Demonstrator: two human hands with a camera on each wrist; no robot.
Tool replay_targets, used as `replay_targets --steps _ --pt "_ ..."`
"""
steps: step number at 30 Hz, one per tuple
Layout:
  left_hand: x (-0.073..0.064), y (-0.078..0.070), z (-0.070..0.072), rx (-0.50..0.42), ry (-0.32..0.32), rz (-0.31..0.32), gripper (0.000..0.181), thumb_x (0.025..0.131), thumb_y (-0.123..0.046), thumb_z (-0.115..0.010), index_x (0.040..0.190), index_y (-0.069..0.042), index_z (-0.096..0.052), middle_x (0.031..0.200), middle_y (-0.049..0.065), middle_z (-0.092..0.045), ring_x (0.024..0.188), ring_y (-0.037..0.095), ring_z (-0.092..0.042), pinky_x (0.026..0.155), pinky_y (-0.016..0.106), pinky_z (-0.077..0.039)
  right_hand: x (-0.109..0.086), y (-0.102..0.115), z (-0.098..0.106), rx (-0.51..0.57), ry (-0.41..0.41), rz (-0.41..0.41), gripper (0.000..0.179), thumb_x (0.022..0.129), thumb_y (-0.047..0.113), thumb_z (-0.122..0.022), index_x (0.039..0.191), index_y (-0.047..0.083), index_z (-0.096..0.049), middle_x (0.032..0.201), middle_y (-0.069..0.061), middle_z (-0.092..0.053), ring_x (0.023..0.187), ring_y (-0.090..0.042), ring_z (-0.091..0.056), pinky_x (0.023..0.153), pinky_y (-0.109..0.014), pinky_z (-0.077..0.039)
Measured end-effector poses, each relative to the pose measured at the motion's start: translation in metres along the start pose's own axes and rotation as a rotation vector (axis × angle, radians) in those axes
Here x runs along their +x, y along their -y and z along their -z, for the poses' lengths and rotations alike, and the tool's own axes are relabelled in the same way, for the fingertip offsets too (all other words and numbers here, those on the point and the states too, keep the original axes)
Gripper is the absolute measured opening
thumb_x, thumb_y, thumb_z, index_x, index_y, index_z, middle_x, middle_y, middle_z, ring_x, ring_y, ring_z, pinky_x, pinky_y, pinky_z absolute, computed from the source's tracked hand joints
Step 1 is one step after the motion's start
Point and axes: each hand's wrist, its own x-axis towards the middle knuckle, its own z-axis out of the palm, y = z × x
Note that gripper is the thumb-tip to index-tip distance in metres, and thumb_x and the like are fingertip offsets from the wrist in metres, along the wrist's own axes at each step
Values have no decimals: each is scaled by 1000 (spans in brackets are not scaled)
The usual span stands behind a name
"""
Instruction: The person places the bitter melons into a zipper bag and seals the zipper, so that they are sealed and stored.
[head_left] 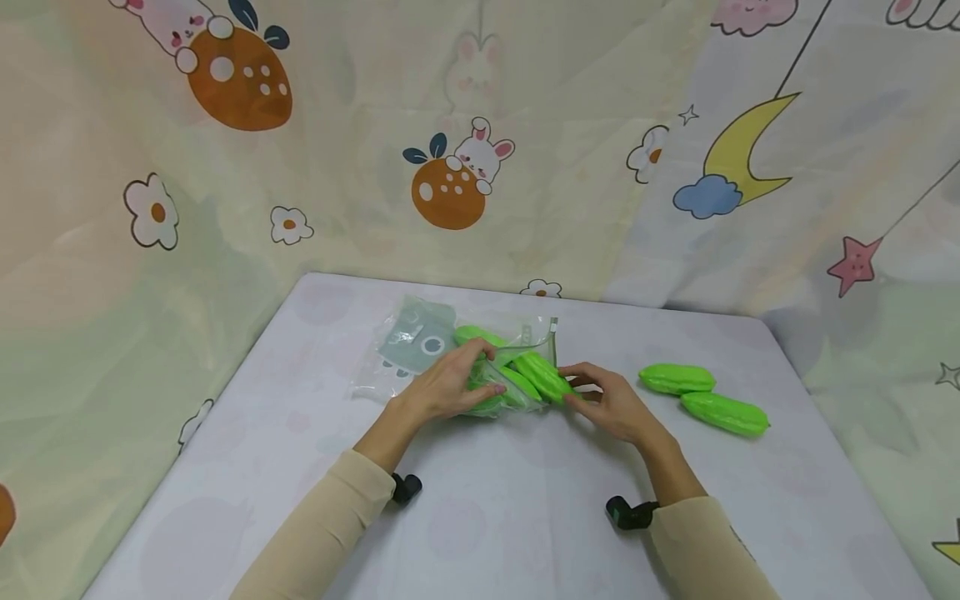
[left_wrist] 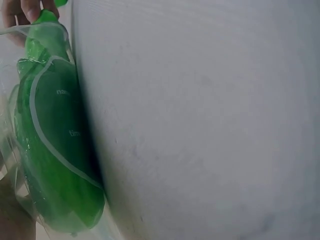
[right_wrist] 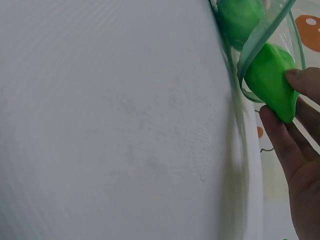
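Observation:
A clear zip bag (head_left: 390, 354) with a grey-green print lies on the table, its mouth facing right. Several bright green, ridged bitter melons are inside, one of them (left_wrist: 62, 150) showing through the plastic in the left wrist view. My left hand (head_left: 450, 383) grips the bag near its mouth, thumb in front and fingers over the top. One bitter melon (head_left: 542, 377) lies partly within the opening, its tapered end sticking out to the right. My right hand (head_left: 611, 404) pinches that end between thumb and fingers; in the right wrist view the bag's rim (right_wrist: 260, 37) crosses the melon.
Two more bitter melons, one behind (head_left: 677, 378) and one in front (head_left: 725, 414), lie touching on the table to the right of my right hand. The white-covered table (head_left: 480, 525) backs onto a printed cloth (head_left: 555, 208). Black cameras are on both wrists.

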Motion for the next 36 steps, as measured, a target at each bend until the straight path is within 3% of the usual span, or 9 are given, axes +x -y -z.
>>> replay_targets --steps 6,14,24,30,36 --pt "1 -1 -1 1 18 15 54 94 -46 -74 129 -12 -51 128 1 -61 113 19 -62 97 39 -52 1 0 -2 -16 -13 11 37 97 10 -72 133 10 -63 133 -11 -64 119 -35 -65 93 -38 -58" --pt "2 -2 -1 -7 29 11 54 93 -46 -74 129 -12 -52 129 0 -60 117 19 -61 101 39 -51 5 3 -4 -109 -43 45 37 96 7 -72 133 12 -65 132 -9 -66 116 -34 -66 90 -47 -59" --pt "5 -3 0 -12 11 -27 53 93 -45 -75 128 -13 -52 127 0 -62 114 18 -62 99 38 -51 11 2 -7 -86 -71 62 33 96 2 -70 128 9 -67 126 -8 -64 115 -32 -65 91 -42 -59" --pt "4 -3 2 -17 14 -4 53 93 -45 -76 129 -14 -52 127 0 -63 116 19 -62 100 39 -51 18 5 -10 -41 -102 97 27 95 1 -71 121 4 -66 121 -13 -68 115 -35 -67 91 -45 -59" --pt "3 -1 0 -19 30 7 54 93 -46 -75 130 -13 -52 130 1 -63 122 21 -61 103 40 -50 19 4 -14 -44 -105 66 29 96 0 -69 125 5 -66 126 -13 -68 120 -34 -65 94 -44 -58"
